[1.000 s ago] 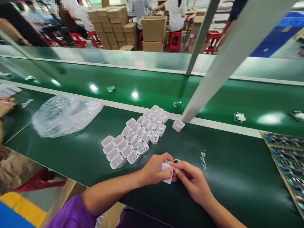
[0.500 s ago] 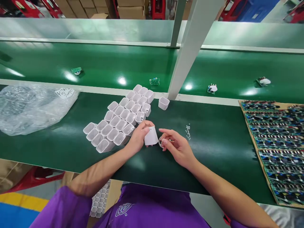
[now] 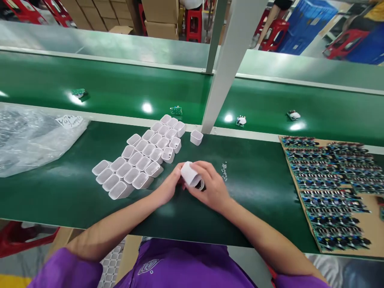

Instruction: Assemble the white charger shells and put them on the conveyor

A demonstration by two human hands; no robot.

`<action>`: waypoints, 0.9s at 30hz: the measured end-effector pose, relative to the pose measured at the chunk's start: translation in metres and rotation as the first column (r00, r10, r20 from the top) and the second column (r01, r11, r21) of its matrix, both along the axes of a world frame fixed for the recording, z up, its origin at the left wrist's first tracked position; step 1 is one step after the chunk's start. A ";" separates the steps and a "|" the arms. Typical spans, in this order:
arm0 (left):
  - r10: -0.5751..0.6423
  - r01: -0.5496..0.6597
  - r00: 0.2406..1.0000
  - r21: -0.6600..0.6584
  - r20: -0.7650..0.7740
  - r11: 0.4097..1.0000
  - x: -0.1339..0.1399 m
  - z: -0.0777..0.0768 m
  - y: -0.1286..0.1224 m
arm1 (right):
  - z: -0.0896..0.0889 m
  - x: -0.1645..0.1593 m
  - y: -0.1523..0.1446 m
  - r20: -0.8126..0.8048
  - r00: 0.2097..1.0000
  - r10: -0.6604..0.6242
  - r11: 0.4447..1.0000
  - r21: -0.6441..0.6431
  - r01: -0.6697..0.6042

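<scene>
My left hand [image 3: 168, 187] and my right hand [image 3: 212, 187] meet over the green table [image 3: 264, 192], both closed around one white plastic shell [image 3: 189, 175]. A small round part shows dimly under my right fingers. To the left of my hands lies a tight cluster of several white open-topped shells [image 3: 141, 158], set in diagonal rows. A single shell [image 3: 196, 137] stands apart beside the grey post. A little heap of tiny pale bits [image 3: 224, 171] lies just right of my hands.
A grey slanted post [image 3: 225, 68] rises from the table's far edge. Behind it runs a green conveyor belt [image 3: 105, 86] carrying small circuit boards [image 3: 175, 110]. A cardboard tray of circuit boards [image 3: 327, 192] lies at the right, a crumpled plastic bag [image 3: 30, 138] at the left.
The view has dropped and shifted from the far workers onto the table. My right hand, apart from the shell half a second ago, has closed in onto it beside my left hand.
</scene>
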State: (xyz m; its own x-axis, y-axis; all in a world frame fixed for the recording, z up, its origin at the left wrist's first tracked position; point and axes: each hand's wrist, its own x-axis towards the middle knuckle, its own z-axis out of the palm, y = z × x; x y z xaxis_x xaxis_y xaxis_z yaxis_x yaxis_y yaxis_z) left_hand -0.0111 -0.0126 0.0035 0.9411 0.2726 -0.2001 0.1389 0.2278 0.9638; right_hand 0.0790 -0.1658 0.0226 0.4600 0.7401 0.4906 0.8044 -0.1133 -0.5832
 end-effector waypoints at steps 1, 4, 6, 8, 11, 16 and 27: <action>-0.001 0.001 0.999 0.024 0.037 1.000 0.001 -0.001 0.002 | 0.006 0.019 -0.002 -0.002 1.000 -0.027 1.000 -0.007 0.027; 0.076 -0.088 0.992 0.117 0.103 0.989 0.006 0.002 0.013 | 0.025 0.097 -0.004 -0.021 0.963 -0.270 0.962 -0.050 0.269; 0.111 -0.128 0.986 0.150 0.122 0.980 0.009 0.004 0.020 | 0.033 0.154 0.004 0.008 0.914 -0.405 0.905 -0.140 0.402; 0.102 -0.125 0.985 0.168 0.142 0.978 0.010 0.005 0.023 | 0.036 0.200 0.021 0.095 0.881 -0.463 0.845 -0.252 0.471; 0.049 -0.078 0.988 0.208 0.145 0.975 0.008 0.004 0.023 | 0.031 0.233 0.049 0.148 0.906 -0.397 0.713 -0.572 0.406; -0.037 0.008 0.996 0.329 0.081 0.944 0.003 0.001 0.022 | 0.023 0.232 0.049 0.161 0.947 -0.277 0.683 -0.660 0.312; -0.183 0.053 0.980 0.794 0.074 0.605 0.001 0.019 0.019 | 0.004 0.130 -0.076 0.116 0.993 -0.021 0.832 -0.549 0.081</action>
State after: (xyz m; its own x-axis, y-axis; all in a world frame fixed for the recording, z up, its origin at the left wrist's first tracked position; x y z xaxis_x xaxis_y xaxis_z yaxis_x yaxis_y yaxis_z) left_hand -0.0105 0.0062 0.0227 0.9751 0.1473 0.1660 -0.0356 -0.6343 0.7722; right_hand 0.2088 -0.2418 0.0265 0.4754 0.8782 0.0526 0.8390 -0.4345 -0.3275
